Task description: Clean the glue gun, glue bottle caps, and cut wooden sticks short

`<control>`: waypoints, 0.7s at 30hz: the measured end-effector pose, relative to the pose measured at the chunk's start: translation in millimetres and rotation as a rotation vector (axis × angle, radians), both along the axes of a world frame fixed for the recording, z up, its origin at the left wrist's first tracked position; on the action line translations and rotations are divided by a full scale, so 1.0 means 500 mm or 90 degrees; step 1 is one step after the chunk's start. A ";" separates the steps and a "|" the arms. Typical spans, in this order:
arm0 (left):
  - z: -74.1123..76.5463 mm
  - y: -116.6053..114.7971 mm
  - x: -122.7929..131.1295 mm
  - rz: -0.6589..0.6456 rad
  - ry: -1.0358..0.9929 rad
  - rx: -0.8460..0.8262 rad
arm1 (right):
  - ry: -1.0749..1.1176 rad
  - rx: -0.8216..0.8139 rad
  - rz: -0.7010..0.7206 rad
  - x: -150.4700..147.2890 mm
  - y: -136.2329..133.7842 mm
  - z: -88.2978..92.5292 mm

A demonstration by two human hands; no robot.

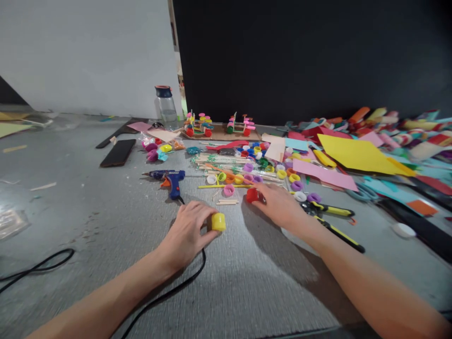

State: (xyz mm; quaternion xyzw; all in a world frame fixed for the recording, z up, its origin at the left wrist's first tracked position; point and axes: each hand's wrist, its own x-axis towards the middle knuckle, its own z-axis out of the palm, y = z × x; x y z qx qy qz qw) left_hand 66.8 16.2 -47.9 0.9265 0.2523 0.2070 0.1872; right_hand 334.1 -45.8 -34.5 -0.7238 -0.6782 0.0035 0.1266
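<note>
My left hand [189, 226] pinches a yellow bottle cap [219, 221] between thumb and fingers, low over the grey table. Farther forward, my right hand [278, 202] has its thumb and fingers closed around a red bottle cap [252, 195]. Just left of that cap lies a pink cap [229, 190]. Several caps in purple, orange, white and green are scattered beyond both hands. Short wooden sticks [228, 202] rest between the hands. A blue glue gun [173, 182] lies past my left hand, its black cord running under that hand's wrist.
Yellow-handled pliers [332, 210] lie beside my right forearm. Coloured paper such as a yellow sheet [356, 153] is heaped at right. At the back stand a water bottle [165, 106] and two small wheeled models [199, 126]. A black block [118, 153] lies at left.
</note>
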 end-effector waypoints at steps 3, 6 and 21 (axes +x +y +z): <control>0.001 0.000 -0.001 0.006 -0.002 -0.006 | 0.022 -0.014 0.004 -0.008 -0.020 0.023; 0.000 0.001 -0.001 0.021 -0.001 -0.008 | 0.063 -0.040 0.048 -0.020 -0.046 0.046; -0.006 0.009 -0.002 0.027 -0.007 0.001 | 0.088 -0.138 0.078 -0.025 -0.065 0.044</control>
